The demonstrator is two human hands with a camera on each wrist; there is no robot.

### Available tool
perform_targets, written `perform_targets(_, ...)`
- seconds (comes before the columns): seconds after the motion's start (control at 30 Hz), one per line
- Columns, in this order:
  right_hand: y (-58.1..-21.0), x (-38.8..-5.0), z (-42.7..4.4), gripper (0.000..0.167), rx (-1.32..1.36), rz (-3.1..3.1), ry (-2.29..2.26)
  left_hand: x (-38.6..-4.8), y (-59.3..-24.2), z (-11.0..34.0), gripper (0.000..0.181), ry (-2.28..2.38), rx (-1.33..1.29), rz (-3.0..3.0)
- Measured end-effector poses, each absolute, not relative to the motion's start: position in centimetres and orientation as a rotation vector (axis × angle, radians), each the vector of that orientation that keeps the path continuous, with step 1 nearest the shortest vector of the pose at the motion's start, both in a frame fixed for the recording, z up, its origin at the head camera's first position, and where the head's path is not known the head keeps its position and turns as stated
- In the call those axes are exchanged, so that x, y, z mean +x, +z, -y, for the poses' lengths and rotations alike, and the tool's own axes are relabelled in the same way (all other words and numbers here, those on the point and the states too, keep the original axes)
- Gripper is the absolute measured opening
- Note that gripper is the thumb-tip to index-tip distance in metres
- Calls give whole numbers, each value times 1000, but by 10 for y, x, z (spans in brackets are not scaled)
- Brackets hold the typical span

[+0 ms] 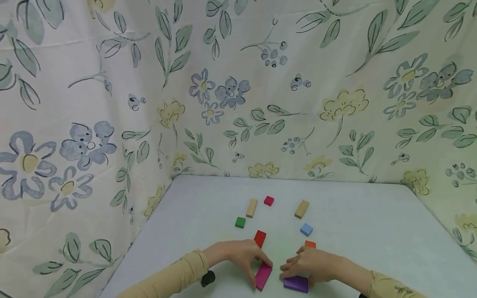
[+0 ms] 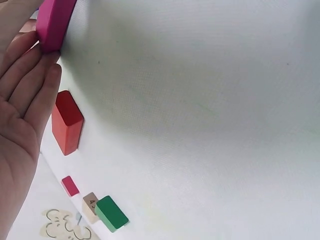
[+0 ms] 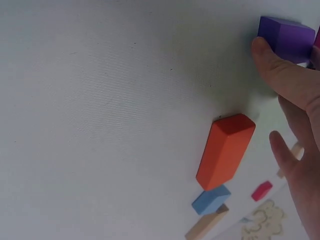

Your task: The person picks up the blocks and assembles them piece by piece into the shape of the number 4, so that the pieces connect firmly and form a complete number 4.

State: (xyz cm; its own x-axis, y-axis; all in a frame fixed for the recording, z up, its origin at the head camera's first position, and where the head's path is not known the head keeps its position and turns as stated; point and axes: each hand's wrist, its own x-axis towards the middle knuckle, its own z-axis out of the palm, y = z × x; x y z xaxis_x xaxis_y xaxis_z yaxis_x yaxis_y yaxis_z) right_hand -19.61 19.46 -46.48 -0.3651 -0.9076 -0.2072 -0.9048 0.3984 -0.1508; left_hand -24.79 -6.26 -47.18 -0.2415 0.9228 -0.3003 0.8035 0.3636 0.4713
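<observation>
My left hand pinches a magenta block lengthwise, thumb at its near end and fingertips at its far end. In the left wrist view that magenta block shows at the top left corner, against the fingers. To its right, my right hand holds a purple block by its two ends. The right wrist view shows the thumb against one end of the purple block; the far end is partly hidden. Both blocks appear to lie on the white table, a small gap apart.
Behind the left hand lies a red block; an orange block is partly covered by the right hand. Farther back are a green block, a blue block, a crimson block and two wooden blocks. Floral cloth surrounds the table.
</observation>
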Motion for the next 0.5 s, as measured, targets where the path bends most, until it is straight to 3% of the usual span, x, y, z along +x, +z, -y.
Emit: perform_targets(0.5,-467,-196,-201,65,-1555,-2505,-129,-245,-474,65,64,278,1556,-2111)
